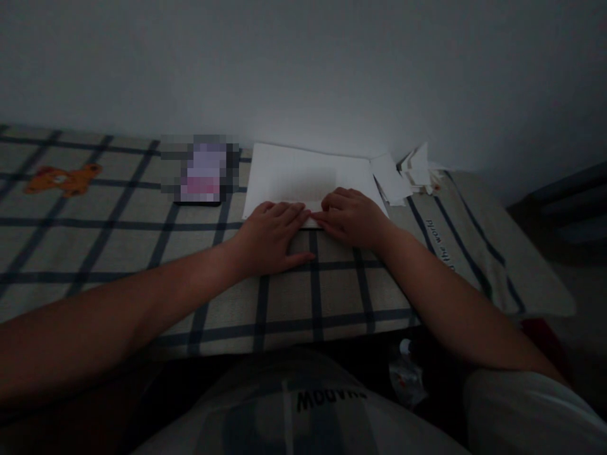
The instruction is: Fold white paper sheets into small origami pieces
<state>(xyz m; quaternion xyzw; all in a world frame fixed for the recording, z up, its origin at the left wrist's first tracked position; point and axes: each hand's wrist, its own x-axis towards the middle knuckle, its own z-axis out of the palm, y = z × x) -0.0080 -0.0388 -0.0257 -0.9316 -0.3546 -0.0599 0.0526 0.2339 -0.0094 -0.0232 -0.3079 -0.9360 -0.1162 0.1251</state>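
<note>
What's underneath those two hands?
White paper shows beyond and between the fingers of the left hand and right hand, with checked cloth on the near side. Whatever lies directly beneath the palms is covered.

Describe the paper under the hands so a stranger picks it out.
Find the pale cloth with dark checks, against the grey wall. Beside the wall lies white rectangular paper, left hand and right hand at its near edge. It is far larger than the white paper scraps to its right.
</note>
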